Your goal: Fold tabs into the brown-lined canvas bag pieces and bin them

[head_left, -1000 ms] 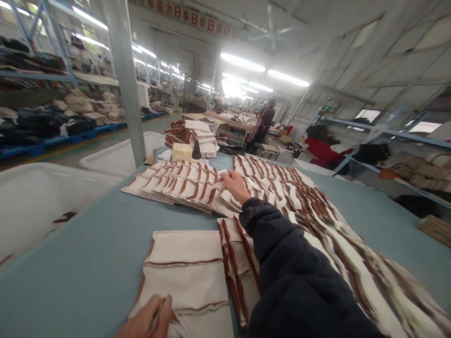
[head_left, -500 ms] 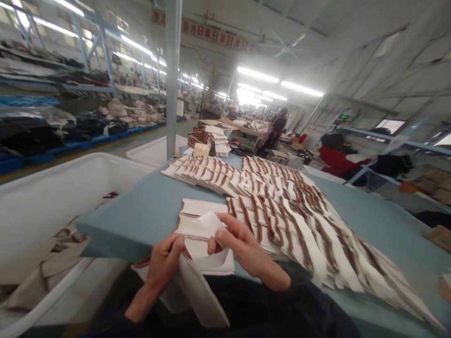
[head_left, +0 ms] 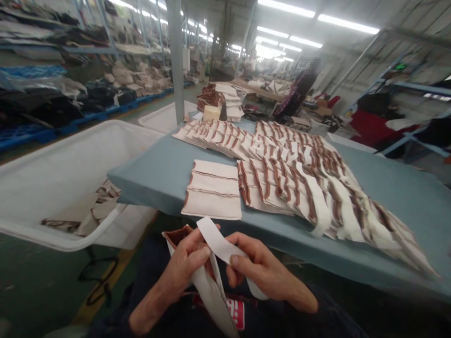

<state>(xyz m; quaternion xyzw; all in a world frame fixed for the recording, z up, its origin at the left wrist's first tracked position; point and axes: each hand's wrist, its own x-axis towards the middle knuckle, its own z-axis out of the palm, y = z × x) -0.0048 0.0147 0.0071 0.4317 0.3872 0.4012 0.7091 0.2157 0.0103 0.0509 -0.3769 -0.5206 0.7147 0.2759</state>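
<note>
My left hand (head_left: 186, 263) grips a cream fabric piece with brown trim (head_left: 207, 286), held below the table edge near my lap. My right hand (head_left: 262, 272) pinches a white strip (head_left: 220, 244) that lies across that piece. Just beyond my hands, a small stack of cream pieces (head_left: 213, 190) lies on the blue-grey table (head_left: 387, 188). Several overlapping rows of the same brown-trimmed pieces (head_left: 292, 173) fan out across the table to the right and towards the far end.
A big white bin (head_left: 52, 183) with a few fabric pieces stands at the left, a second bin (head_left: 162, 117) behind it. A grey pillar (head_left: 175, 56) rises by the table. A stack of pieces (head_left: 221, 98) sits at the far end. A person (head_left: 298, 91) works beyond; shelves line both sides.
My hands came back from the table to my lap, carrying one fabric piece off the near stack. The white strip now stands between both hands. The view tilted downward.
</note>
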